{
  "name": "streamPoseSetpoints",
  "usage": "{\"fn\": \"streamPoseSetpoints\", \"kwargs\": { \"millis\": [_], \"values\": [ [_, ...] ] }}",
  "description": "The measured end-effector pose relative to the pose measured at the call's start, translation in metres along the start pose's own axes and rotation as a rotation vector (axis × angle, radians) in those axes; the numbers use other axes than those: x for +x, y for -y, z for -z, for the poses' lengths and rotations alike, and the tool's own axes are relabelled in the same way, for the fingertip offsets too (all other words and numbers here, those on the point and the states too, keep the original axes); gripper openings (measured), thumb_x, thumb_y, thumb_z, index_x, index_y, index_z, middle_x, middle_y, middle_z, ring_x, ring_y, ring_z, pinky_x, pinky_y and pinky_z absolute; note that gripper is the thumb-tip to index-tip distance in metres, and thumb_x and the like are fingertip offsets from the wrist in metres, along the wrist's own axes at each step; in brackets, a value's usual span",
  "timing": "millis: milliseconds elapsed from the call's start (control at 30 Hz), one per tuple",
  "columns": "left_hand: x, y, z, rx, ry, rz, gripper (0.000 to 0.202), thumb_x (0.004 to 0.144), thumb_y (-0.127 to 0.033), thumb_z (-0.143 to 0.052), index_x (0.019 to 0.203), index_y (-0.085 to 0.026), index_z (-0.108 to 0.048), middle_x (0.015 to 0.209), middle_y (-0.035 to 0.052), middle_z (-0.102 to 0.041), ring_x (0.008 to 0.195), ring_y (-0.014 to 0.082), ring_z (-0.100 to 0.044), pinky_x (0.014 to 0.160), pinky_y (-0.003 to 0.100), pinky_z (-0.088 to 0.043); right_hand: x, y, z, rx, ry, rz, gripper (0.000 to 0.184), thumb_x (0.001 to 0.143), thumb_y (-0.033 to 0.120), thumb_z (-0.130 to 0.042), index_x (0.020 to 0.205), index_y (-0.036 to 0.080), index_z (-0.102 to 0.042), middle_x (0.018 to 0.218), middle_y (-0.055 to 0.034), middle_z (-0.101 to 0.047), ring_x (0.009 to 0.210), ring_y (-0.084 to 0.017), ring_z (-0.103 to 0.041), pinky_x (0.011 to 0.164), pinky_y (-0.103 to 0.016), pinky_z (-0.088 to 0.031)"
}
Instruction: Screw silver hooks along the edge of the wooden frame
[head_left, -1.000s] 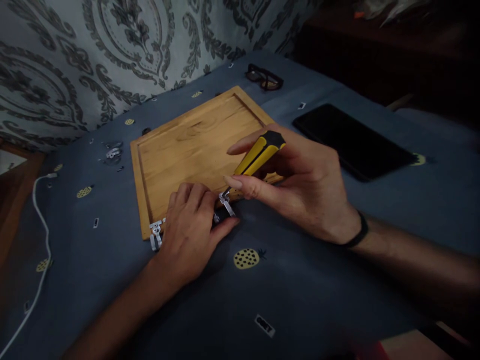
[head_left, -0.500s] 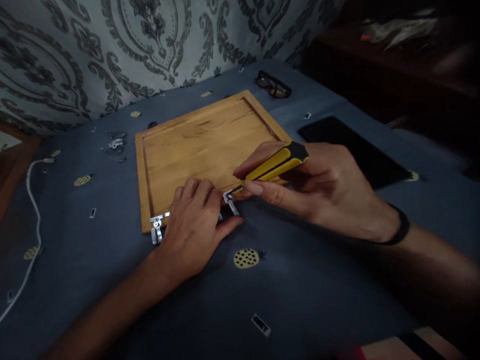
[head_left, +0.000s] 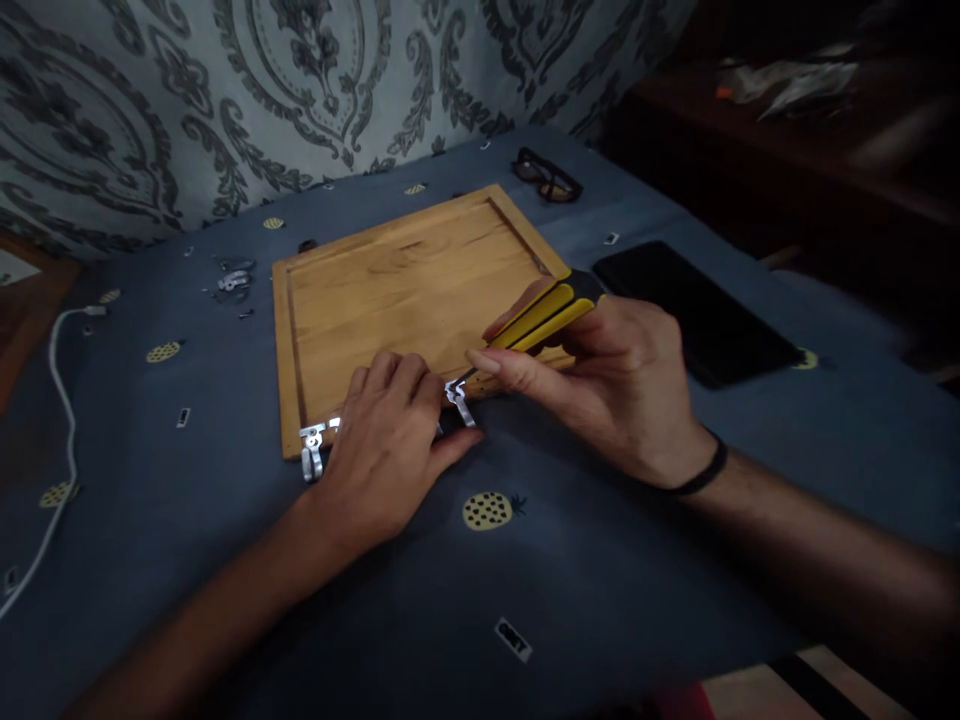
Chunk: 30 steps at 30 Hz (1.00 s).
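A wooden board [head_left: 397, 290] lies flat on a blue cloth. My right hand [head_left: 615, 385] is closed round a screwdriver with a yellow and black handle [head_left: 551, 310]; its tip meets a small metal hook [head_left: 459, 398] at the board's near edge. My left hand [head_left: 386, 450] rests curled on that edge, fingertips pressed against the hook. A second metal hook [head_left: 311, 448] sits at the board's near left corner.
A black phone [head_left: 697, 310] lies right of the board and dark glasses [head_left: 546, 175] lie behind it. Loose metal parts [head_left: 231, 285] sit at the left, and a white cable [head_left: 56, 400] runs along the left side. A patterned fabric rises behind.
The right hand has shifted slightly with the screwdriver, whose handle tilted lower and then back up. The left hand stays on the hook. The view has moved a little.
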<state>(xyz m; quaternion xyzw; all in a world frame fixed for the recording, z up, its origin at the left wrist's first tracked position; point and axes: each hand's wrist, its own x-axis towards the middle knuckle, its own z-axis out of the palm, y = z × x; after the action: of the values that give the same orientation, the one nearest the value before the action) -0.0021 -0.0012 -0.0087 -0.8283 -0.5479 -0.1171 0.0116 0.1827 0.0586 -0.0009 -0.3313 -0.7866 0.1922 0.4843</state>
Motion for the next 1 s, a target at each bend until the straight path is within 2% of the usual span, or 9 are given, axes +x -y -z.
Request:
{"fn": "streamPoseSetpoints", "kwargs": {
  "millis": [167,233,333,433,867,1000],
  "values": [
    [0.000,0.000,0.001,0.013,-0.006,0.004,0.031,0.092,-0.042,-0.075,0.107,-0.015,-0.070,0.104,0.0104,-0.067,0.103,0.0321,-0.055,0.089,0.049,-0.050,-0.002,0.011,0.004,0.130,-0.132,-0.101,0.022,0.092,0.038,-0.076,0.078,0.024,-0.065,0.074,0.0004,-0.070,0.060,-0.015,-0.064,0.057,-0.031,-0.051],
    [0.000,0.000,0.001,0.019,-0.008,0.005,0.030,0.092,-0.042,-0.075,0.106,-0.015,-0.070,0.104,0.0104,-0.067,0.103,0.0317,-0.055,0.088,0.048,-0.049,-0.002,0.014,0.005,0.132,-0.161,-0.116,0.017,0.092,0.031,-0.075,0.080,0.024,-0.066,0.071,0.0018,-0.069,0.056,-0.014,-0.063,0.056,-0.030,-0.051],
    [0.000,0.000,0.000,0.013,-0.011,0.002,0.029,0.092,-0.041,-0.075,0.104,-0.016,-0.070,0.103,0.0102,-0.067,0.102,0.0316,-0.055,0.087,0.048,-0.049,-0.001,0.010,0.005,0.105,-0.108,-0.102,0.024,0.089,0.039,-0.079,0.075,0.024,-0.065,0.062,0.0023,-0.064,0.054,-0.015,-0.060,0.053,-0.031,-0.049],
    [0.000,0.000,0.000,0.002,-0.013,0.003,0.028,0.092,-0.041,-0.075,0.104,-0.016,-0.070,0.104,0.0100,-0.067,0.101,0.0315,-0.055,0.087,0.048,-0.050,-0.001,0.004,0.003,0.094,-0.068,-0.088,0.032,0.088,0.047,-0.078,0.073,0.023,-0.064,0.062,0.0010,-0.064,0.054,-0.015,-0.060,0.052,-0.031,-0.047],
    [0.000,-0.001,0.001,0.006,0.000,0.015,0.033,0.091,-0.042,-0.076,0.107,-0.013,-0.072,0.104,0.0107,-0.067,0.103,0.0331,-0.057,0.090,0.050,-0.051,-0.002,-0.001,-0.003,0.136,-0.053,-0.073,0.033,0.087,0.050,-0.079,0.074,0.024,-0.063,0.062,0.0024,-0.063,0.055,-0.015,-0.060,0.053,-0.031,-0.046],
    [-0.001,0.000,0.000,0.011,0.002,0.007,0.034,0.091,-0.042,-0.076,0.108,-0.013,-0.072,0.103,0.0105,-0.067,0.103,0.0333,-0.057,0.090,0.050,-0.051,-0.002,-0.002,-0.001,0.082,-0.037,-0.044,0.032,0.088,0.050,-0.078,0.075,0.024,-0.064,0.066,0.0004,-0.066,0.056,-0.016,-0.061,0.054,-0.032,-0.046]
  ]
}}
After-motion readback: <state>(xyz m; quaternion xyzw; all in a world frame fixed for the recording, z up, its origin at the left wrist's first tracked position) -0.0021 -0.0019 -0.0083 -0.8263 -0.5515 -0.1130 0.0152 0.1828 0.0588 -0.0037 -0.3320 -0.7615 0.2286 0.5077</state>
